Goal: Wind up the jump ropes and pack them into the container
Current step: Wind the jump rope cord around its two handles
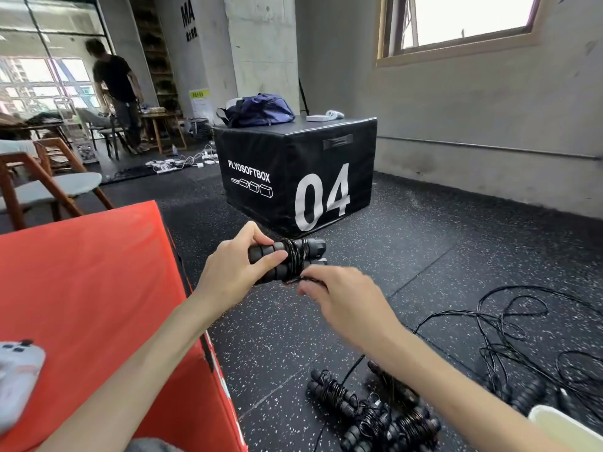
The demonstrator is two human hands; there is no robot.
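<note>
Now the left hand (239,265) grips the two black handles (287,259) together in the air, over the floor (424,243). The right hand (339,298) pinches the cord end (310,279) just below them. I think the last turns must be pulled tight and tucked, or they slip. Near on the floor lie about three wound ropes (375,415); right, a loose tangle (522,337), number unclear. A pale rim (561,425) is perhaps the container.
</note>
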